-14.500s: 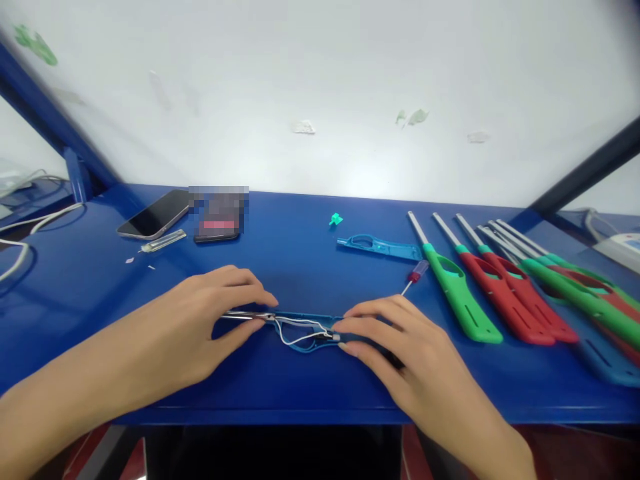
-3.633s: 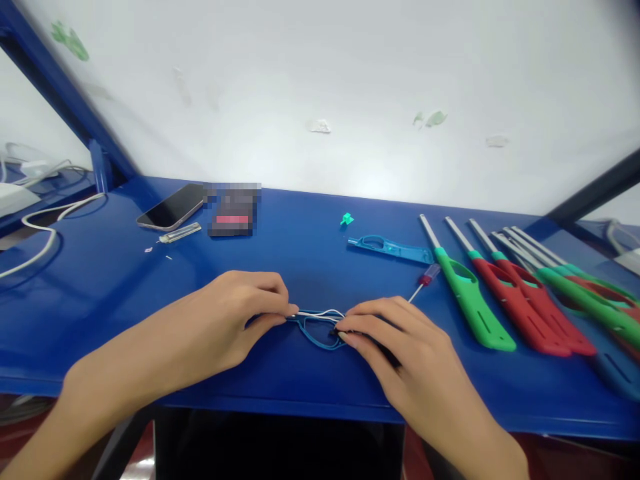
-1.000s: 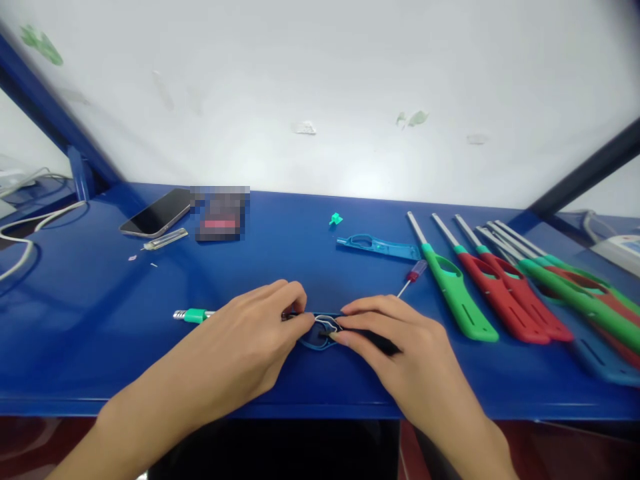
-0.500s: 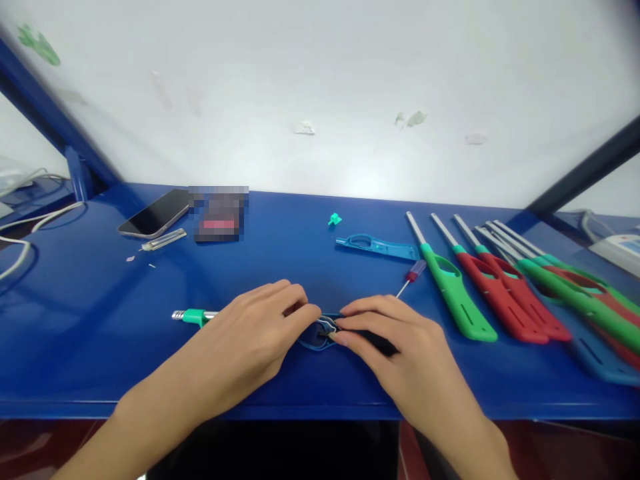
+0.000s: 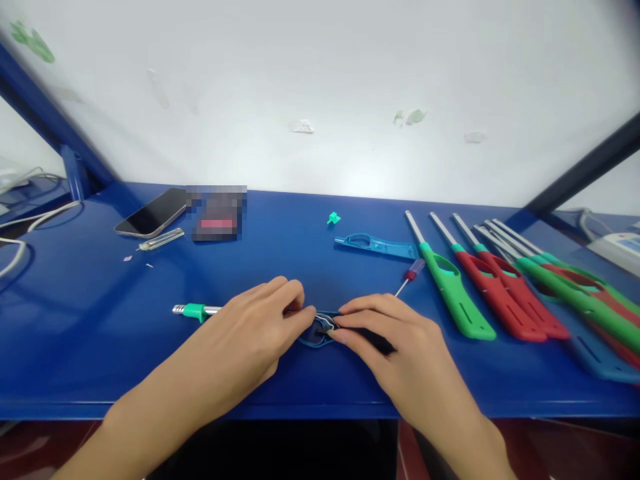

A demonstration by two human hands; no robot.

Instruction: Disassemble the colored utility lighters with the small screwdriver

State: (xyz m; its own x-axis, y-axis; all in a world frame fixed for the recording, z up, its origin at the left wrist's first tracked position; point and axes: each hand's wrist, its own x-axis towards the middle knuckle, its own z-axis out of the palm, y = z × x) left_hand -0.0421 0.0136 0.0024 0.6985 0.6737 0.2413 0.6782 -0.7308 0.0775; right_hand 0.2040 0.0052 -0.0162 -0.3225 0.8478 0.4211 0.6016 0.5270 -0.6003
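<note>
Near the table's front edge lies an opened blue lighter body (image 5: 315, 343), with a metal tube and green collar (image 5: 194, 311) sticking out to the left. My left hand (image 5: 260, 327) is closed over its left part, thumb and forefinger beside the trigger loop. The fingertips of my right hand (image 5: 395, 337) pinch at the inner parts, where a white wire (image 5: 326, 320) shows. A black part lies under my right palm, mostly hidden. Behind my hands rest a blue half shell (image 5: 377, 246), a small green piece (image 5: 333, 218) and a screwdriver (image 5: 414, 270).
At the right lie several long lighters, among them a green one (image 5: 457, 293) and a red one (image 5: 500, 300). A phone (image 5: 155, 212), a clear plastic part (image 5: 163, 239) and a blurred dark object (image 5: 217, 223) are at the back left. White cables (image 5: 50, 217) run along the left edge.
The green collar on the metal tube has turned a little. My hands have barely moved, and the whole view has shifted slightly.
</note>
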